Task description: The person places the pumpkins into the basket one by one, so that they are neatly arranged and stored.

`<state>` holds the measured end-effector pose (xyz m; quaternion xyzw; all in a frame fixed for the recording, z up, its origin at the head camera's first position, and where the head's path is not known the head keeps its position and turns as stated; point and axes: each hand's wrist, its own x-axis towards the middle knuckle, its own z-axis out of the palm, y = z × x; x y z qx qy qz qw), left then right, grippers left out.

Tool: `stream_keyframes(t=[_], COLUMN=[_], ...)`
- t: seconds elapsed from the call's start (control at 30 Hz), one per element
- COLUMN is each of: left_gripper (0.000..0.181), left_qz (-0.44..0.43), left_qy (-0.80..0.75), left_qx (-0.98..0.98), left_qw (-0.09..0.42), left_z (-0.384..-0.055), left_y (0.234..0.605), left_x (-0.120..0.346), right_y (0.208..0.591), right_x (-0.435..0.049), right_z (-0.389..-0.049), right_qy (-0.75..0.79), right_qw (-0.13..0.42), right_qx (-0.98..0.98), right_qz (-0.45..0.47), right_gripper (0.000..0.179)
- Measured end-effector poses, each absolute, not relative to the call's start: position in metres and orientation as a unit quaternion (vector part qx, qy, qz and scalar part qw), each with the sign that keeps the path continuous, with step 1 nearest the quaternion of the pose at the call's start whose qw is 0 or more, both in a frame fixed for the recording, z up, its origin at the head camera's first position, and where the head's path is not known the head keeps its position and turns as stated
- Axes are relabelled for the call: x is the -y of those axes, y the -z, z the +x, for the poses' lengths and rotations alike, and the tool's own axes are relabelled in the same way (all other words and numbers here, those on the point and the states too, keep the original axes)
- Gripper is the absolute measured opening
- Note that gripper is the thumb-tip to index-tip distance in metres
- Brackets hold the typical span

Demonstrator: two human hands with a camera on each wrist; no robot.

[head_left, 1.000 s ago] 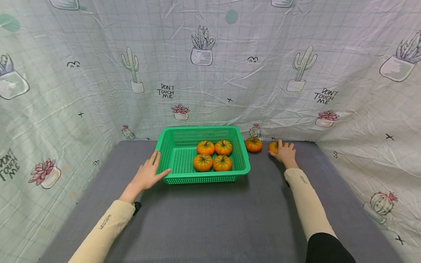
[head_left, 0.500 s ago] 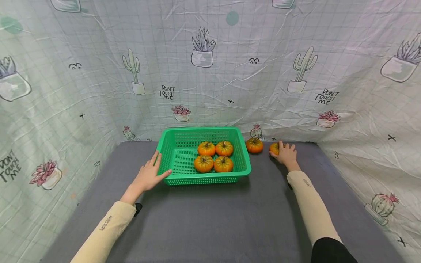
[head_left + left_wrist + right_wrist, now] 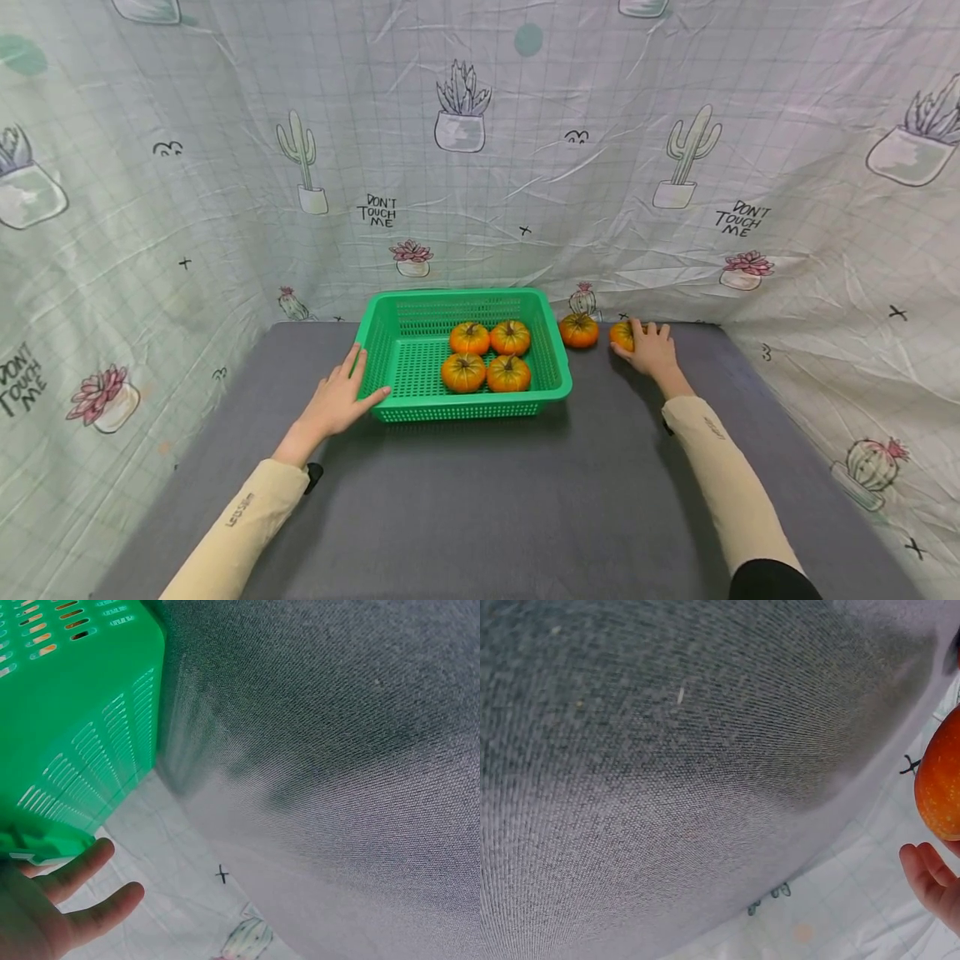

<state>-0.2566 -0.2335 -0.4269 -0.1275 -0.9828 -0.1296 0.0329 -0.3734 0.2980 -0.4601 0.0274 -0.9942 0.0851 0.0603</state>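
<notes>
A green perforated plastic basket [image 3: 465,401] stands toward the back of the table, with several small orange pumpkins [image 3: 463,372] grouped in its right half. My left hand [image 3: 337,402] lies at the basket's left rim, fingers straight and spread, thumb over the front corner. In the left wrist view, fingertips [image 3: 127,896] reach past the rim. To the right of the basket, my right hand [image 3: 651,353] grips a pumpkin [image 3: 621,335], thumb on its near left side and fingers over the top. That pumpkin [image 3: 941,780] shows at the edge of the right wrist view, its far side cut off.
Another pumpkin [image 3: 578,331] sits just outside the basket's right wall, between it and my right hand. A dark grey cloth covers the table [image 3: 495,500]. Cactus-printed fabric [image 3: 525,192] hangs along the back and both sides, close behind the pumpkins.
My right forearm has swung outward to the right, while the right hand and its pumpkin have shifted only slightly left. The left hand and basket stay put.
</notes>
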Motion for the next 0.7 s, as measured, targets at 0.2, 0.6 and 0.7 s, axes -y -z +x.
stream_keyframes(t=[0.2,0.6,0.7], left_gripper=[0.089,0.089,0.089], left_qz=[-0.127,-0.125,-0.126], left_qy=[0.132,0.128,0.128], left_qx=[0.983,0.983,0.983], left_qw=[0.03,0.033,0.032], left_z=[-0.256,-0.257,-0.257], left_y=[0.426,0.427,0.426], left_x=[0.233,0.234,0.234], right_y=[0.458,0.454,0.452], right_x=[-0.292,-0.282,-0.279], right_z=[-0.366,-0.355,-0.353], right_qy=[-0.09,-0.091,-0.088], right_qw=[0.081,0.13,0.145], right_qx=[0.991,0.981,0.978], right_qz=[0.058,0.11,0.124], right_gripper=[0.067,0.065,0.066])
